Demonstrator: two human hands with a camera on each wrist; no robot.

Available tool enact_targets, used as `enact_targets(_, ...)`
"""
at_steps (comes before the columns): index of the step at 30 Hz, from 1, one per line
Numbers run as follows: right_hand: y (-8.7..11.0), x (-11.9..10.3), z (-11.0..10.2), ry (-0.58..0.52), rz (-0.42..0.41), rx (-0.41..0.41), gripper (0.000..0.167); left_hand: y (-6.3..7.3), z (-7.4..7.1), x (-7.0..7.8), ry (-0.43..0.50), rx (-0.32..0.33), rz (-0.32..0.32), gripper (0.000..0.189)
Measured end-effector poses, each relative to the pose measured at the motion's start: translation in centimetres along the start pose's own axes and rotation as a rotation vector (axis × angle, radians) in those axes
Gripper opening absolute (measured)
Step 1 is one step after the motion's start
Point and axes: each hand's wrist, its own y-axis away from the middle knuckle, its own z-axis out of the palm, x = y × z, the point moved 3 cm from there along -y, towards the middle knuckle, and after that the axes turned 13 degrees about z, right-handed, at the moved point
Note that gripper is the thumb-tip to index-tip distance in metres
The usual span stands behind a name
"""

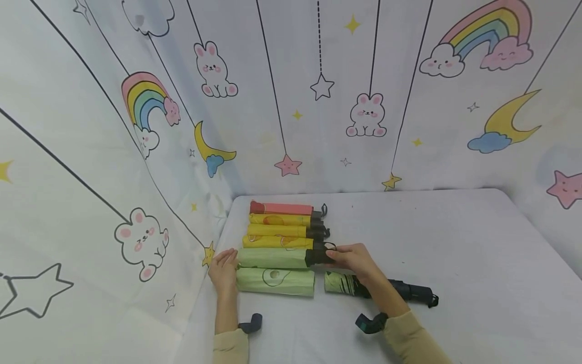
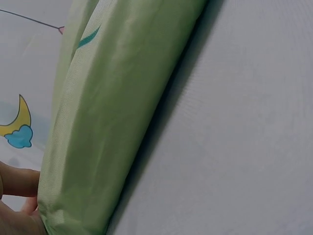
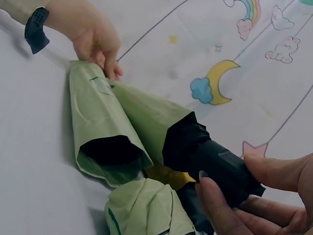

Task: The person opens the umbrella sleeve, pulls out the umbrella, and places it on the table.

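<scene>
On the left side of the worktop (image 1: pixel 477 242), the green-sleeved umbrella (image 1: pixel 273 258) is stretching between my left hand (image 1: pixel 224 267) and my right hand (image 1: pixel 356 258), just beyond the avocado sleeve (image 1: pixel 295 284) and beside the nearest of the yellow umbrellas (image 1: pixel 277 231). My hands are sitting well apart. The right thumb and fingers are pinching the black handle (image 3: pixel 220 169); the left fingers are meeting the far end, though whether they are nipping the cloth or only steadying it, I cannot tell.

As I judge it, the main risk is lying in these two holds: if both are pulling outward, the cover could be slipping back off the handle, because its mouth is looking loose (thin fabric, I suspect, so it may be crumpling as easily as sliding). Pushing too far forward could be skewing the yellow row, since those umbrellas are lying close together. Dragging it toward me could be rucking up the avocado sleeve, whose dark mouth is gaping. My right forearm (image 1: pixel 386 292) is crossing above the loose umbrella (image 1: pixel 420 294), so a dropped elbow could be sending it rolling or ruffling its bundled folds.
</scene>
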Motion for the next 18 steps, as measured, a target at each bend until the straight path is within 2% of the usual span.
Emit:
enact_targets(9,0.7,-0.2,-0.8,-0.015,-0.043,-0.010,0.047,0.0,0.0,-0.1,0.017,-0.009,0.006,0.044)
enact_targets(18,0.8,0.1,-1.7,-0.011,0.009,0.023,0.052,-0.1,-0.1,-0.3,0.015,-0.009,-0.006,0.048)
